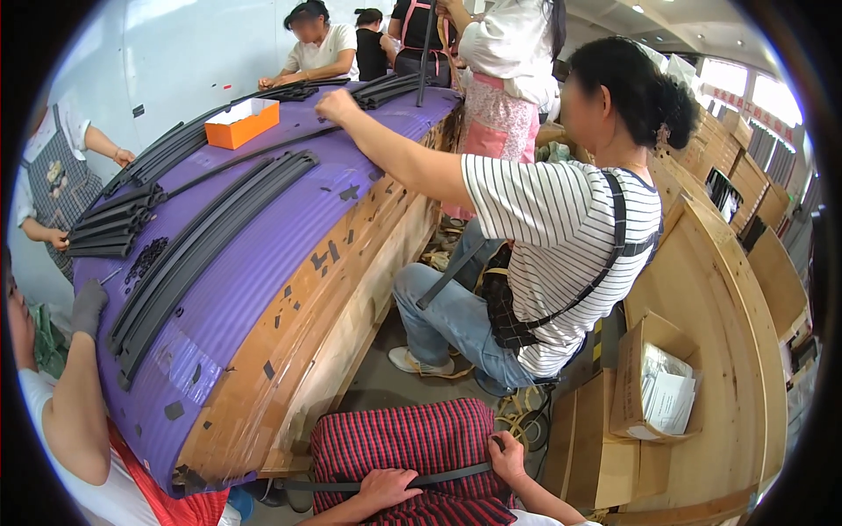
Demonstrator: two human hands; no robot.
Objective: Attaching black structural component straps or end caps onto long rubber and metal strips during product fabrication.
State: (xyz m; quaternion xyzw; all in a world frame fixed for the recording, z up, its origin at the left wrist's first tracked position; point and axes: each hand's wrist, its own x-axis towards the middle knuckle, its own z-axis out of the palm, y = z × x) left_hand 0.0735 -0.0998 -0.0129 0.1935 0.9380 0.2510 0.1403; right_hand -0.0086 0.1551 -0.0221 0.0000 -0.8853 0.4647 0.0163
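A long dark grey flat strip lies across my lap, over a red-and-black striped cloth. My left hand rests over the strip near its middle, fingers bent across it. At the strip's right end, my right hand pinches it between thumb and fingers. The left part of the strip runs on toward the table's near corner. What lies under my left palm is hidden.
A long table with a purple corrugated cover stands to my left, bearing bundles of dark strips and an orange box. A co-worker in a striped shirt sits ahead. Right of me is an open carton. Other people work around the table.
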